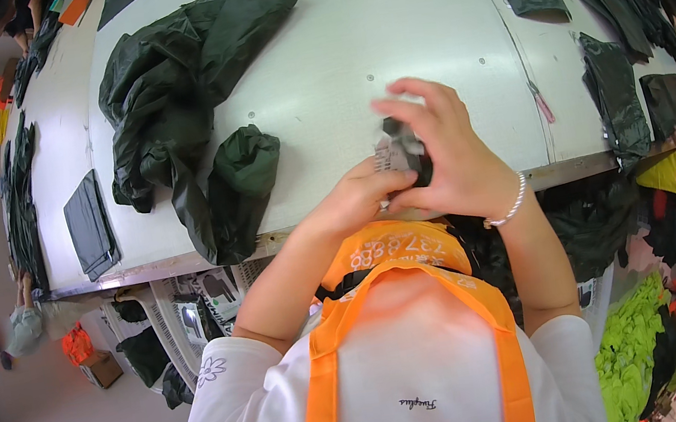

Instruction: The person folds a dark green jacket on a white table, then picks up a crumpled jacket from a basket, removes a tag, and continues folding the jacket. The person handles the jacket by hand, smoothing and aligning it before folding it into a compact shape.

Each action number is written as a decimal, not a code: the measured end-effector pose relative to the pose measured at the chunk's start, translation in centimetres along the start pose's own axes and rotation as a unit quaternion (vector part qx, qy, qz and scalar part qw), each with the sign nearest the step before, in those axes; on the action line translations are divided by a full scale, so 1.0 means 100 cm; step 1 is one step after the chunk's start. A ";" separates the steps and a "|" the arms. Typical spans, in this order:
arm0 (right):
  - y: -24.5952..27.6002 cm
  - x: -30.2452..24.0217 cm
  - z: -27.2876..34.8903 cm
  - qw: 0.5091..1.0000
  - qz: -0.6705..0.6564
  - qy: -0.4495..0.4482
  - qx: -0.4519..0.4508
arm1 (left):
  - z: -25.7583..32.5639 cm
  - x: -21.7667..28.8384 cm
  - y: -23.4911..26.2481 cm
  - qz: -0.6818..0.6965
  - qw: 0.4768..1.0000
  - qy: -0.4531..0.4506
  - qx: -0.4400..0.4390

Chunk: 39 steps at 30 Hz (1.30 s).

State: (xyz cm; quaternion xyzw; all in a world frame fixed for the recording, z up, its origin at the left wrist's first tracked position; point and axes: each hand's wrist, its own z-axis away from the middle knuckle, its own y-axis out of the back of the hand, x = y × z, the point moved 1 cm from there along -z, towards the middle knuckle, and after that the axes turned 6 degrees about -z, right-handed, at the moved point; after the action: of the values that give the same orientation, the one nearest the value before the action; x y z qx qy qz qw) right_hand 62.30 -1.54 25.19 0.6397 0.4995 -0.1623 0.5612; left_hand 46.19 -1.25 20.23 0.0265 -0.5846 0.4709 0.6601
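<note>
Both hands raised close together above the near edge of the white worktable point(383, 40); left hand point(358, 199) and right hand point(446, 152) pinch one small dark fabric piece with a pale printed tag point(400, 150) between curled fingers; beaded silver bracelet point(510, 206) on the right wrist; crumpled, glossy dark-green garment point(176, 104) heaped on the table, left of the hands; flat dark-green panels point(614, 86) at the table's right side.

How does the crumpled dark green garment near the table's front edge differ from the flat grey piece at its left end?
The crumpled green garment is bunched in glossy folds; the flat grey piece lies smooth and matte. The garment is far larger and sprawls toward the table's middle; the piece is a neat rectangle. Both lie untouched, apart from both hands.
</note>
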 end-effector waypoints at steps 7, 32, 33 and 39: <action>-0.004 0.010 0.028 0.954 -0.260 -0.119 -0.089 | -0.006 -0.005 -0.008 -0.067 0.996 0.039 -0.038; -0.069 0.043 0.096 0.935 -0.251 -0.184 0.172 | 0.083 -0.098 0.053 -0.368 0.912 0.062 0.168; -0.079 0.026 0.091 0.955 -0.166 -0.234 0.073 | 0.093 -0.128 0.059 -0.403 0.895 0.087 0.169; -0.163 0.029 0.129 0.858 -0.107 -0.160 -0.476 | 0.109 -0.206 0.073 -0.437 0.872 0.108 0.194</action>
State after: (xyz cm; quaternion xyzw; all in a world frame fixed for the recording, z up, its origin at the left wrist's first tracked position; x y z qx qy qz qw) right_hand 54.74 -13.70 9.80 0.2023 0.4846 -0.0631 0.8487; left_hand 35.96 -15.75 3.51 0.3556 -0.3356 0.2378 0.8392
